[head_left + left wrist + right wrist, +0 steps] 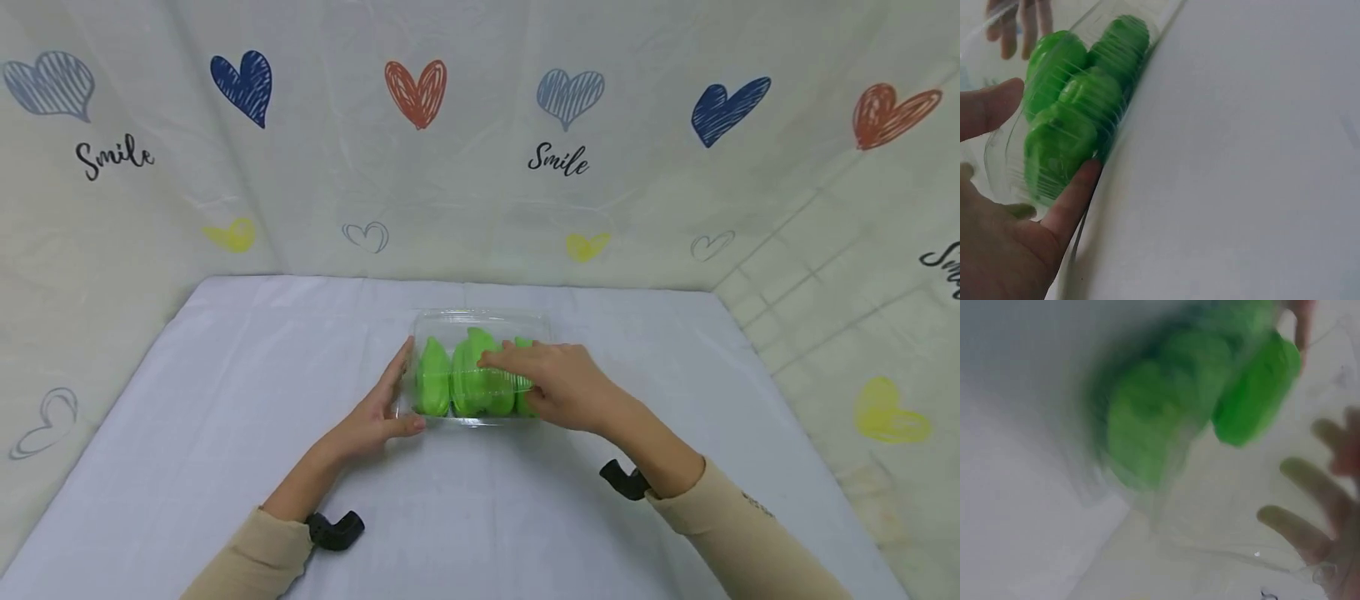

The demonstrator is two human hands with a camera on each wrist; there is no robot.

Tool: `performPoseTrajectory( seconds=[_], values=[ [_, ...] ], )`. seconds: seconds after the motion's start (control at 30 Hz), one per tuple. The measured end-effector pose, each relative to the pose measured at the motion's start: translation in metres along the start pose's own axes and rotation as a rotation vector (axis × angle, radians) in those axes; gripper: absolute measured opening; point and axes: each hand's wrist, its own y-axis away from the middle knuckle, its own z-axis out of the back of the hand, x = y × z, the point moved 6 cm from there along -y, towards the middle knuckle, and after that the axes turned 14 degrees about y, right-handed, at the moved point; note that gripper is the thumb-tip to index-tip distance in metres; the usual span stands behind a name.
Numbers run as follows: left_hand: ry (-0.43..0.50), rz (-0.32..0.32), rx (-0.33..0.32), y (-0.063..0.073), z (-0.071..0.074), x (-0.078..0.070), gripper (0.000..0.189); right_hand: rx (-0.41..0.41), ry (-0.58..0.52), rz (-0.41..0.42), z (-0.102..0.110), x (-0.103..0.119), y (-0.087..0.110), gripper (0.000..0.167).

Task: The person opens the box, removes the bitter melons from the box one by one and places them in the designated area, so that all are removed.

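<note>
A clear plastic clamshell box (480, 315) rests on the white-covered table. Inside stand several bright green, lobed pieces (433, 379) that look like peppers; the plastic's ridges blur their detail. My left hand (378, 417) braces the left end, thumb by the front corner and fingers along the side. In the left wrist view, one of its fingers (1075, 194) lies straight against the box wall beside the green pieces. Over the right part of the box reaches my right hand (562, 379), hiding some of the contents. Its extended, spread fingers (1310, 487) show in the right wrist view.
The white cloth (450, 517) covers the table around the box. Behind it rises a pale backdrop (480, 183) printed with hearts and "Smile". A black wrist mount (335, 531) sits at the left sleeve and a second mount (624, 481) at the right.
</note>
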Motion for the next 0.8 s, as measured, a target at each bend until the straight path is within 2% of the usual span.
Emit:
performPoseTrajectory(
  seconds=[0.1,0.23,0.4,0.53,0.8],
  values=[
    [0.000,-0.001,-0.024,0.000,0.002,-0.001,0.113,-0.008,-0.029,-0.033,0.005,-0.006,-0.001,0.080],
    [0.020,0.034,-0.057,-0.002,0.005,0.002,0.114,0.006,-0.004,-0.021,0.004,-0.006,-0.002,0.080],
    [0.121,0.107,-0.101,-0.003,0.011,0.010,0.096,-0.045,-0.003,-0.028,0.009,-0.009,-0.001,0.080],
    [0.226,0.183,-0.123,-0.002,0.013,0.016,0.083,-0.042,-0.029,-0.036,0.012,-0.013,-0.002,0.080],
    [0.310,0.212,-0.157,0.001,0.016,0.020,0.078,-0.009,-0.038,-0.069,0.019,-0.025,-0.005,0.077]
  ],
)
